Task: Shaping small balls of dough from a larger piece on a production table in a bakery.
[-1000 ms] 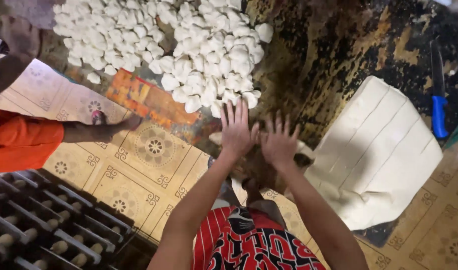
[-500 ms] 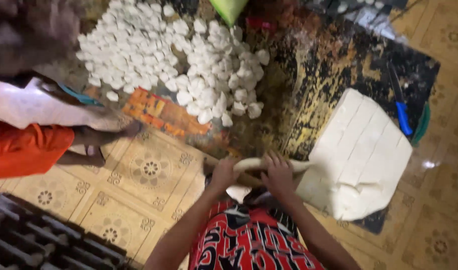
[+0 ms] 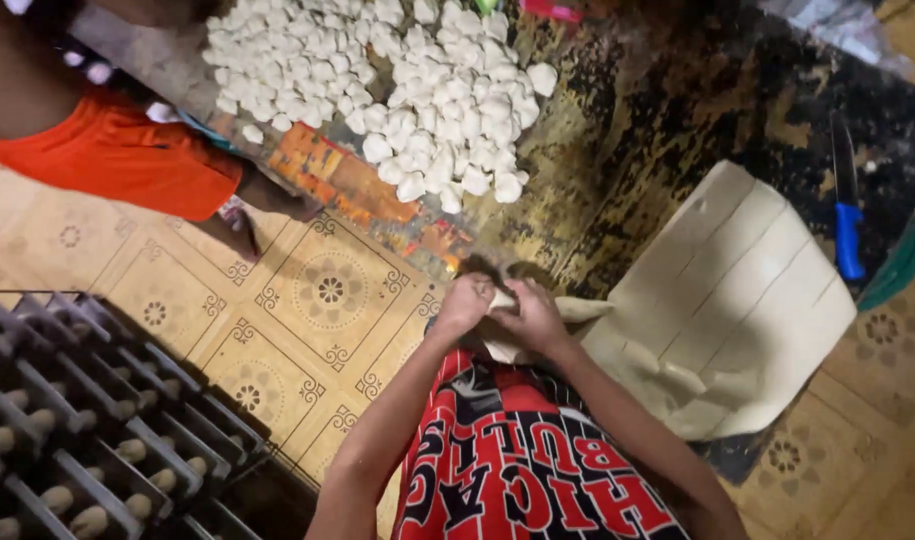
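Left hand (image 3: 465, 303) and right hand (image 3: 533, 316) clenched together on a dough strip (image 3: 577, 308) at frame centre — probably one strip, hard to tell between the fingers. At 3 o'clock, touching the strip's end: scored dough sheet (image 3: 737, 290). At 12 — heap of dough pieces (image 3: 397, 80). Blue-handled knife (image 3: 847, 225) beyond the sheet, at 2.

Pale cream dough sheet (image 3: 737, 300), blue-handled knife (image 3: 847, 235), floral-patterned beige floor tiles (image 3: 317, 300).
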